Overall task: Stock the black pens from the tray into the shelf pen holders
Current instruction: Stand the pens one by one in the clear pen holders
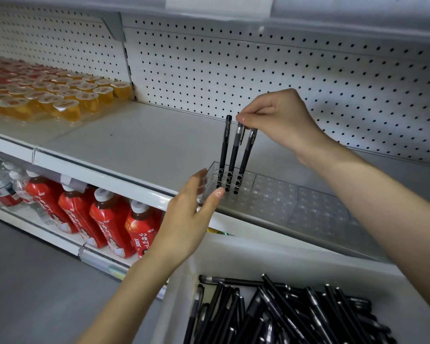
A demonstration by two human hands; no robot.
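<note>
Clear plastic makes the pen holder (pixel 210 175), which sits at the front edge of the grey shelf (pixel 134 145). Three black pens stand in its left end, each leaning a little to the right. The left pen (pixel 224 152) stands free. My right hand (pixel 278 120) reaches in from the right, and its fingertips pinch the top of the middle pen (pixel 233 155). The cap of the right pen (pixel 245 157) sits just under the same fingers; I cannot tell whether I grip it too. My left hand (pixel 186 217) is flat and relaxed, with straight fingers against the holder's left corner and the thumb touching its front wall. More clear holders (pixel 320 207) line up to the right along the shelf. Below my arms, the white tray (pixel 174 294) carries a loose pile of black pens (pixel 283 316). A white pegboard (pixel 258 70) backs the shelf. Orange cups (pixel 60 95) fill the shelf's far left, and red bottles (pixel 109 219) stand on the lower shelf.
</note>
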